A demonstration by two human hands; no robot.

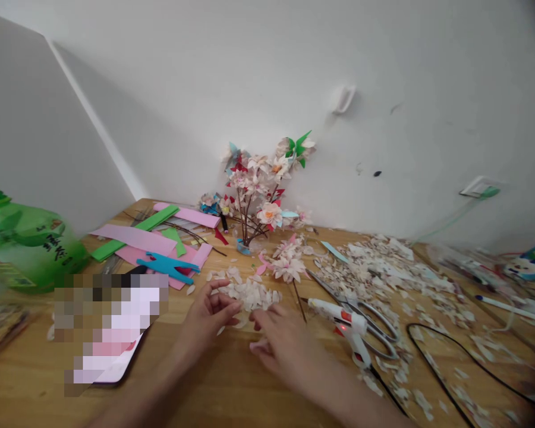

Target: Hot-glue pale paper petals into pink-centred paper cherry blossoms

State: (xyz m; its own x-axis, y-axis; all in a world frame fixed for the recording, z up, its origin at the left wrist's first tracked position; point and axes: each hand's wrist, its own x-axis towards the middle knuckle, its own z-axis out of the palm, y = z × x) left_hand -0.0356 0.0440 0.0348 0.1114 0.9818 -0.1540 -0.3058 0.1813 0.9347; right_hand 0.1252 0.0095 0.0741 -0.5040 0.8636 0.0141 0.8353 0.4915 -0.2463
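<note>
A small pile of pale white petals (254,293) lies on the table just beyond my two hands. My left hand (209,312) is at the pile's near left side, fingers bent and thumb apart from the index finger; I make out nothing held in it. On the near right side is my right hand (283,336), its fingers curled with a gap to the thumb, also with nothing visible in it. Behind the pile lies a handmade pinkish-white flower (288,268) on a brown stem. A white hot glue gun (339,315) with a red light rests right of my right hand, against metal scissors (377,330).
Upright flowering twigs (256,202) stand near the wall. Pink and green crepe paper strips (136,238) and a blue paper piece (167,266) lie left. A phone (120,362), partly pixelated, and a green bottle (27,244) are further left. Petal scraps (374,264) and a black cable (455,339) spread right.
</note>
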